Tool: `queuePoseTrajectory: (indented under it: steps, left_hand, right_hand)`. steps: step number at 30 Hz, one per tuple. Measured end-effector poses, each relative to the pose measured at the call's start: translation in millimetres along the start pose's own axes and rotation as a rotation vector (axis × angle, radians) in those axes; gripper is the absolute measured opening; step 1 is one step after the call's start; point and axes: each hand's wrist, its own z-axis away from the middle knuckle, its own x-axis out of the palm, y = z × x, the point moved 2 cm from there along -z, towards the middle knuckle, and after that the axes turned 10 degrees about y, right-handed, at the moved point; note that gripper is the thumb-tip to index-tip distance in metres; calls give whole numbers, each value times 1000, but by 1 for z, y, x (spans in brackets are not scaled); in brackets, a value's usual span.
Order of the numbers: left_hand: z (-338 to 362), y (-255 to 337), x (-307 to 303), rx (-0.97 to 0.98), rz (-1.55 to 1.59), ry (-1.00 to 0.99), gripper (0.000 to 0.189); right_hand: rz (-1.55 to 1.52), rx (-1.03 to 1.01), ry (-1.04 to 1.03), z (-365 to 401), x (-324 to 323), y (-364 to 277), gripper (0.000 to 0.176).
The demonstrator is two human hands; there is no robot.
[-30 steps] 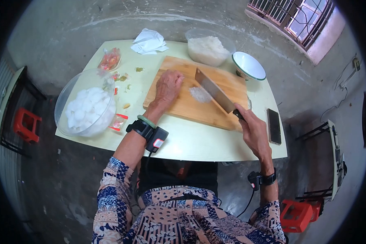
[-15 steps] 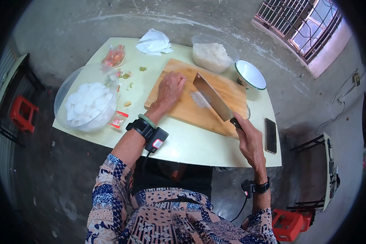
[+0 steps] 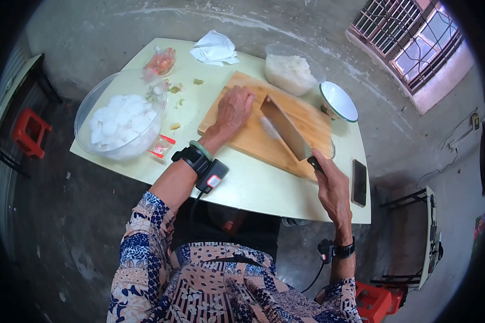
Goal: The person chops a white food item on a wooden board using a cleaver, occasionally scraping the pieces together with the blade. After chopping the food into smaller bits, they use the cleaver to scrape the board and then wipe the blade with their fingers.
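Smooth, pale yellow-green table (image 3: 253, 188) with rounded corners. Toward its far right part, a rectangular wooden cutting board (image 3: 245, 145), warm tan grain, set askew to the table's edges. On the board's middle, a small pile of white chopped bits (image 3: 268, 128), moist and crumbly, partly hidden by the blade. Over the pile, a broad rectangular steel cleaver (image 3: 285, 131), flat grey and slightly blurred, with its dark handle toward the board's near right corner.

Fingers of the right hand (image 3: 331, 188) wrapped tight around the cleaver's handle, no gap showing. Palm of the left hand (image 3: 233, 109) down on the board's left half, fingers curled loosely together, holding nothing, tips just beside the pile; cannot tell whether touching it. Green bangle (image 3: 200, 150) and black strapped device (image 3: 209, 173) at the left wrist.

At the table's left edge, a wide clear glass bowl (image 3: 83, 107) of chunky white pieces (image 3: 118, 121), glossy and irregular. Along the far edge, a crumpled white tissue (image 3: 215, 47) and a clear plastic tub (image 3: 270, 55) of fine white mince. Just beyond the board's far right corner, a round white enamel bowl (image 3: 338, 100) with a green rim. Flat black phone (image 3: 359, 183) along the right edge, near the right hand. Small red wrapper (image 3: 161, 145) between glass bowl and board.
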Motion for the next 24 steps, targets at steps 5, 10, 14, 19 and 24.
queuePoseTrajectory:
  steps: [5,10,14,19,24]
  left_hand:
    - [-1,-3,-2,15,79,68,20]
    - [0,-4,2,-8,35,27,20]
    - [1,-6,3,15,39,71,21]
    - [-1,-8,7,0,14,36,19]
    - [1,-5,6,-1,13,57,18]
  right_hand:
    - [16,15,-21,3,0,-3,59]
    - [52,54,-62,6,1,-4,57]
    - [-7,45,-12,8,1,-6,56]
    - [33,68,-55,7,-2,-11,55]
    - [-12,63,-21,11,1,-11,52]
